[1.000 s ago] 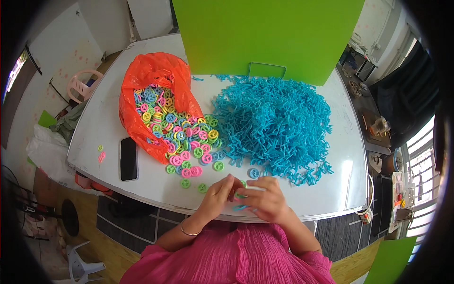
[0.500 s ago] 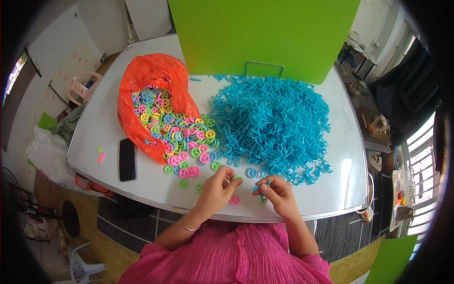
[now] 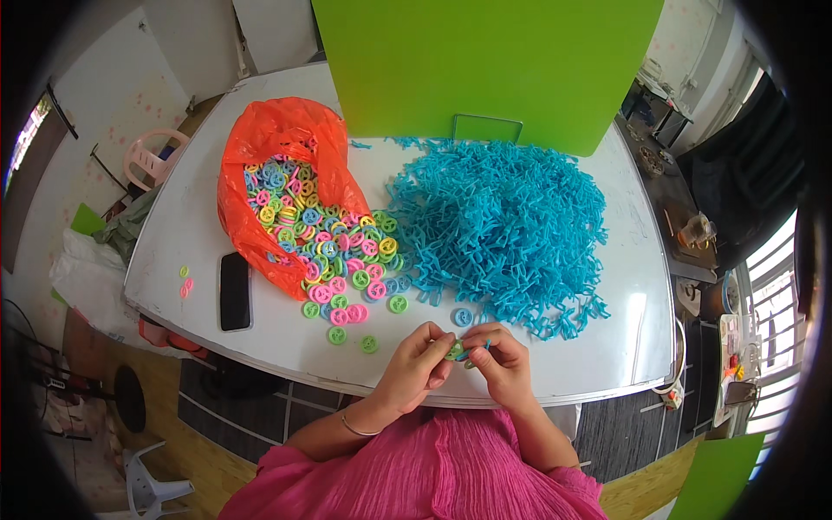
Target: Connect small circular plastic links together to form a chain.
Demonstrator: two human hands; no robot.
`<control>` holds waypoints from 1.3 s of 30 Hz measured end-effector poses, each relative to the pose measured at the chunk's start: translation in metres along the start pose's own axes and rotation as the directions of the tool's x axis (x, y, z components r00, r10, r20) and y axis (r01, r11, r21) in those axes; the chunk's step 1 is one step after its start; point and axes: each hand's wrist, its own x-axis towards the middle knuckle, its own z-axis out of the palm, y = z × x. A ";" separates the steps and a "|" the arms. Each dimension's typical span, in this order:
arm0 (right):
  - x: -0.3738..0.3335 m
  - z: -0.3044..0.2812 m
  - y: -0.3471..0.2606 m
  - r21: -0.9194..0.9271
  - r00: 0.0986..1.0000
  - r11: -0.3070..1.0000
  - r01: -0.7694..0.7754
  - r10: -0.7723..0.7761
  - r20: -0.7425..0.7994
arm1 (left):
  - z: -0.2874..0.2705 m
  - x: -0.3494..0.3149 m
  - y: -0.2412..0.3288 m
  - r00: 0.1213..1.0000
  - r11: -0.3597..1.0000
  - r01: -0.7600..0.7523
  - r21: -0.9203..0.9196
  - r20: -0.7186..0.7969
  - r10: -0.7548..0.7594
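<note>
Close together over the table's near edge, both hands are closed on small parts. A green plastic wheel (image 3: 454, 349) is pinched in my left hand (image 3: 414, 371). My right hand (image 3: 503, 368) grips a small blue plastic piece (image 3: 477, 350), its end sticking out between thumb and fingers, against the green wheel. Another bit of green shows under the right fingers. Whether the parts are joined, I cannot tell. Beyond the hands lie a loose blue wheel (image 3: 463, 317) and a large heap of blue plastic pieces (image 3: 503, 225).
An orange-red plastic bag (image 3: 243, 204) spills many coloured wheels (image 3: 334, 251) onto the white table (image 3: 598, 364). A black phone (image 3: 235, 292) lies left of them. Upright at the back stands a green board (image 3: 485, 69), with a small wire frame (image 3: 487, 130) before it.
My hands have come together, the left moving right with the green wheel and meeting the blue piece in my right hand. The pink wheel between them is now hidden.
</note>
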 end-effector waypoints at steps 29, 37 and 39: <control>0.007 0.015 -0.008 -0.288 0.975 0.936 -0.205 0.171 -0.140 | 0.004 -0.011 0.003 0.978 1.000 0.022 0.013 -0.208 -0.019; 0.012 0.015 -0.010 -0.376 0.978 0.904 -0.202 0.167 -0.125 | 0.006 -0.013 -0.007 0.951 0.938 -0.190 0.291 -0.183 0.249; 0.011 0.020 -0.004 -0.344 0.978 0.921 -0.183 0.135 -0.160 | 0.005 -0.010 -0.008 0.953 0.939 -0.187 0.288 -0.180 0.245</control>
